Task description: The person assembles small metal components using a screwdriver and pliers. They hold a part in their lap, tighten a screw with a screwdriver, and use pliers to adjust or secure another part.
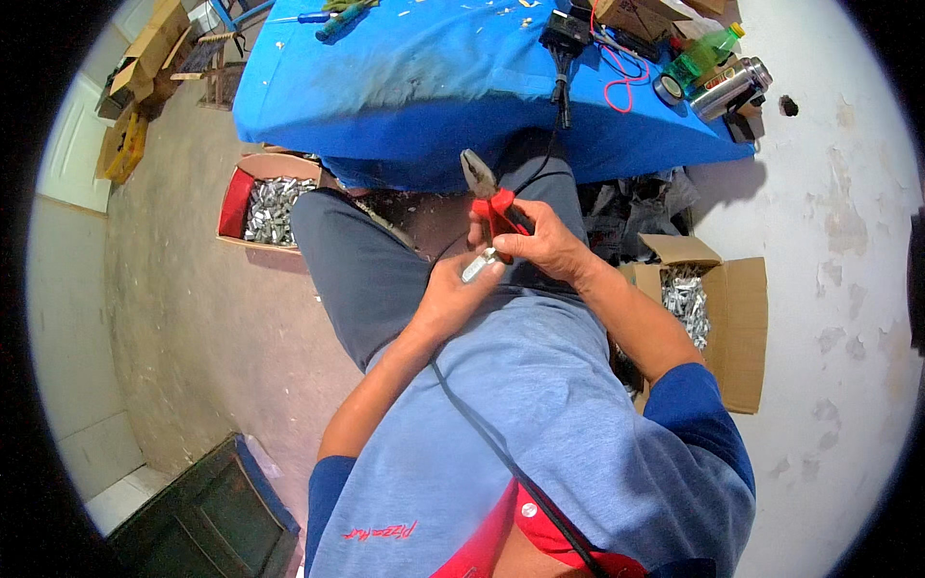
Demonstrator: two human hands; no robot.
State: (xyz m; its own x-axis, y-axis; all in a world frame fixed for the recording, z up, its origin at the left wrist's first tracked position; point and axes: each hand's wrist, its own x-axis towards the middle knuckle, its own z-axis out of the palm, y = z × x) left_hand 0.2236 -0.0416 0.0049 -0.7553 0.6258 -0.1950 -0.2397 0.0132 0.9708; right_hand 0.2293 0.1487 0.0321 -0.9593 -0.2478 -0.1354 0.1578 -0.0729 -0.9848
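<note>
Sits before a blue-draped surface (414, 82) at twelve o'clock, creased and smudged dark toward the near side. Has on it, at eleven, a blue-handled screwdriver (306, 17) beside a green-handled tool (337, 24); toward one, a black adapter (566, 32); between one and two, a loop of red wire (630, 96), a green bottle (699, 60) with a yellow cap and a shiny steel flask (730, 89). At the centre, wraps the right hand (547, 241) in a closed grip round the red handles of the pliers (496, 200), pointing their nose toward twelve. Just below, pinches a small silvery piece (478, 265) in the left hand (458, 297), with the grip closed between thumb and partly hidden fingers. Has a red-sided box (233, 204) of metal bits (275, 207) at ten, and an open carton (739, 337) of similar ones just past three. Farther out, has concrete floor (212, 318) at nine, a yellow crate (129, 149) and white door (82, 159) at ten, a dark panel (207, 520) between seven and eight, and a flaking white wall (809, 289) at three.
</note>
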